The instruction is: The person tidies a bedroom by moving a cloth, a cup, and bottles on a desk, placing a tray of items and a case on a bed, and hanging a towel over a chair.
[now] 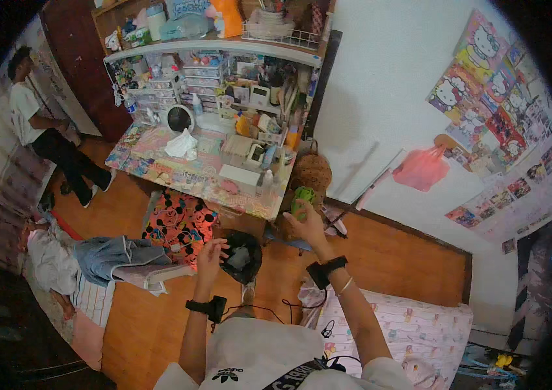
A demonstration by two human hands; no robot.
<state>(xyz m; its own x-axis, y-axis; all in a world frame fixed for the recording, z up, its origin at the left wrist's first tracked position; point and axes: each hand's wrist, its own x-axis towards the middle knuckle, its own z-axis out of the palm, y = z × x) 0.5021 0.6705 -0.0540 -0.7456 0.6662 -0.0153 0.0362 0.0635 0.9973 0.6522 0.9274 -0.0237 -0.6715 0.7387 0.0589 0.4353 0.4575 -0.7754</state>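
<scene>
My right hand (pixel 307 223) is raised with its fingers beside a green item (pixel 304 196), in front of a brown backpack (pixel 312 173); whether it touches or grips the item I cannot tell. My left hand (pixel 211 254) is up with bent fingers and shows nothing clear in them. It is near a bin with a black liner (pixel 241 256) on the floor. Beyond my hands stands a desk (pixel 188 183) with a patterned top. On it are a white-rimmed round mirror (pixel 180 119), crumpled white tissue (pixel 182 145) and a white box (pixel 238 178).
A person (pixel 44 122) stands at the far left. Another person (pixel 56 258) lies on a mat at the left. A patterned bed (pixel 398 321) is at my right. A pink plastic bag (pixel 422 167) hangs on the wall. A chair with a colourful cover (pixel 178 224) stands at the desk.
</scene>
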